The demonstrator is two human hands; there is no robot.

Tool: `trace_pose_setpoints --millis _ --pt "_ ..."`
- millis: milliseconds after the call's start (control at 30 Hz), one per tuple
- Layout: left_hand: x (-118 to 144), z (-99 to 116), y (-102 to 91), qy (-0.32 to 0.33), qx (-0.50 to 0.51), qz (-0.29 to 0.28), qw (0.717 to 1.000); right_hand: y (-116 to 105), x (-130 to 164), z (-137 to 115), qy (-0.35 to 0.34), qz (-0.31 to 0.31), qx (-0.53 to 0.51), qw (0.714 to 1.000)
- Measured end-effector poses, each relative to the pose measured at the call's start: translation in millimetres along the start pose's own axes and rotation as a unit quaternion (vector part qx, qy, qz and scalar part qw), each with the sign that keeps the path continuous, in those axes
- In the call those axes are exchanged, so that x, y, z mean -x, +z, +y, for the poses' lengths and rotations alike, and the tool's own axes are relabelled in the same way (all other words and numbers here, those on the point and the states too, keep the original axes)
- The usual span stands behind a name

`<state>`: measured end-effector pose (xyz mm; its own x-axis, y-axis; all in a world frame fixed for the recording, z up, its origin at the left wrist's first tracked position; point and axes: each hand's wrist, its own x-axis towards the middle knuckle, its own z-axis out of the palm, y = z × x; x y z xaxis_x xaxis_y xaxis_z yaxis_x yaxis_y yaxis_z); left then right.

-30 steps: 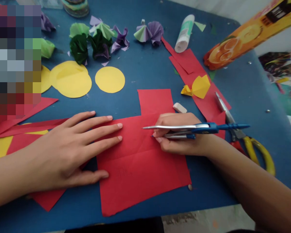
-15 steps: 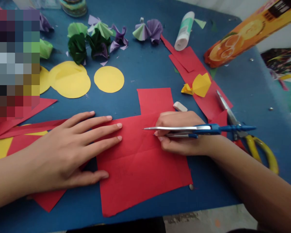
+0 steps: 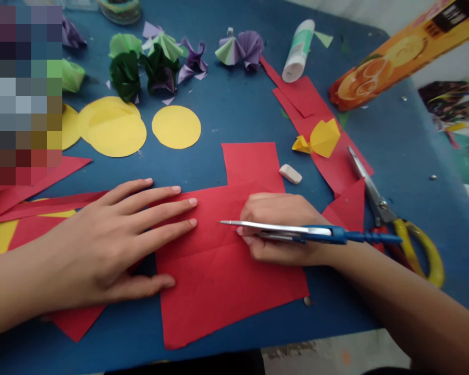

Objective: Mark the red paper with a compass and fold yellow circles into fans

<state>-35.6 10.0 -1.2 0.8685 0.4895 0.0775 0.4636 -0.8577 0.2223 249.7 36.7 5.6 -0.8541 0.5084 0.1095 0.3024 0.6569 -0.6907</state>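
Note:
My left hand (image 3: 113, 239) lies flat, fingers spread, on the left part of a red paper sheet (image 3: 222, 281) on the blue table (image 3: 226, 114). My right hand (image 3: 281, 234) rests on the same sheet to the right and grips a blue and silver drawing compass (image 3: 308, 233). The compass lies nearly level, its metal point aimed left toward my left fingertips. A white eraser (image 3: 290, 173) lies just beyond my right hand.
Yellow paper circles (image 3: 175, 126) and green and purple folded paper flowers (image 3: 160, 60) lie at the back. A glue stick (image 3: 297, 49), red paper scraps (image 3: 308, 104), a folded yellow piece (image 3: 320, 138), yellow-handled scissors (image 3: 394, 219) and an orange box (image 3: 394, 57) are on the right.
My right hand has slid toward me and a little left over the red sheet with the compass. My left hand has stayed in place.

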Motion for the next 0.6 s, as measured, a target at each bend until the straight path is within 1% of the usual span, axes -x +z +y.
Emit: trace_pose_setpoints --millis 100,200,300,400,533,600 --pt "-0.2 2.0 -0.4 -0.012 0.004 -0.002 1.0 0.0 -0.4 -3.1 0.014 0.004 0.014 1.0" --pt "-0.5 -0.1 -0.7 -0.009 0.009 -0.009 1.0 0.0 -0.9 -7.0 0.028 0.009 0.021 0.999" --pt "-0.7 -3.5 -0.4 0.008 0.009 -0.012 1.0 -0.6 -1.3 -8.8 0.023 0.009 0.018 1.0" --pt "-0.6 -3.3 -0.3 0.01 0.014 -0.009 1.0 -2.1 -0.6 -8.8 0.022 0.003 0.015 1.0" --pt "-0.8 3.7 -0.9 -0.027 0.019 0.001 0.999 -7.4 3.0 -5.5 0.037 0.013 0.016 0.999" --pt "-1.0 6.8 -1.3 -0.043 0.02 0.007 0.999 -10.8 4.8 -2.1 0.03 0.002 0.011 0.999"
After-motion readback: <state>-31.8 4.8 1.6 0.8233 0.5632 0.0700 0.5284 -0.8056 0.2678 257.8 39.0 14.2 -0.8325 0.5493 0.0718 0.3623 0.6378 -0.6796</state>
